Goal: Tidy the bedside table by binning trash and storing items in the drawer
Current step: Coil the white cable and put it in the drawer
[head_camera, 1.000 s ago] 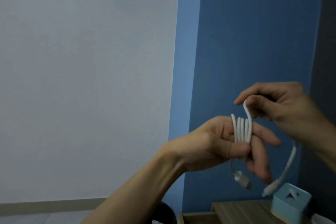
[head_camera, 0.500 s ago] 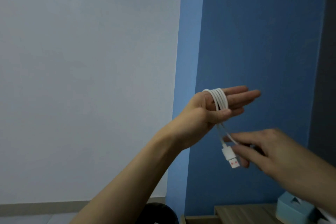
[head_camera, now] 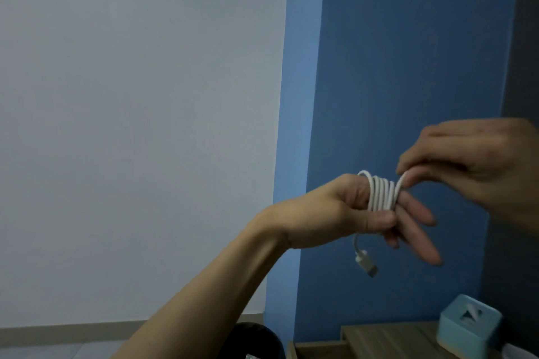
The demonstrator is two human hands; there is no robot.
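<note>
Cable: a white charging cable (head_camera: pixel 382 194) is wound in several side-by-side loops around the fingers of the left hand, held up in the air in front of the blue wall (head_camera: pixel 408 67), well above the bench.
Cable end: a short tail drops from under the left thumb and ends in a white plug (head_camera: pixel 366 264) that hangs free below the hand.
Left hand: the left hand (head_camera: pixel 350 213) reaches in from the lower left with fingers stretched out and pointing down to the right; its thumb presses the loops against the fingers, so it is gripping the coil.
Right hand: the right hand (head_camera: pixel 472 160) comes in from the right edge, higher up, and pinches the last run of cable between thumb and fingertips just above the coil.
Bench: the wooden bench (head_camera: pixel 388 338) shows only at the bottom right.
Box: a light blue box (head_camera: pixel 466 329) with an opening in its top stands on the bench near the right edge.
Bin: a dark round bin (head_camera: pixel 256 341) sits on the floor just left of the bench, partly hidden by the left forearm.
Wall: a pale grey wall (head_camera: pixel 131 125) fills the left half of the view.
</note>
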